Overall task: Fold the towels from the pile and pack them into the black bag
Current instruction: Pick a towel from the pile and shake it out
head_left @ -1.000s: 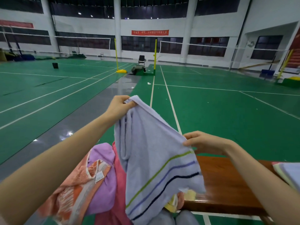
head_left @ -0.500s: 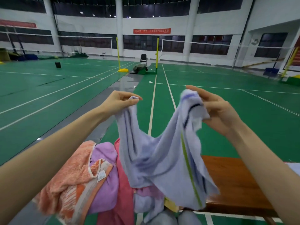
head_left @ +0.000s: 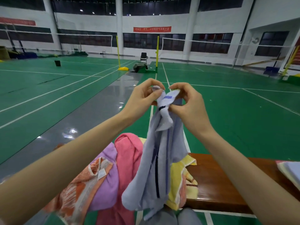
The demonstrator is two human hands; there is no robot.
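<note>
In the head view we are holding the lavender towel (head_left: 159, 168) up in front of us, over the court. Our left hand (head_left: 142, 96) is pinching one top corner between thumb and fingertips, and our right hand (head_left: 186, 103) is pinching the other corner, the two hands nearly touching. The towel is hanging doubled lengthwise, its dark stripe running down the middle, its lower end dangling just above the pile (head_left: 113, 176) of pink, purple, orange and yellow towels heaped on the wooden bench (head_left: 215, 181).

We are judging the cloth to be light, soft and limp: it is drooping straight down with no stiffness, so corners and hems are the places to take hold, and it is likely to slip out of line unless both corners are matched.

A white care label (head_left: 168, 99) with blue print is showing between our fingers; the print is too blurred to read. A red banner (head_left: 152, 29) is hanging on the far wall, its writing illegible too. The black bag is not showing anywhere here.
</note>
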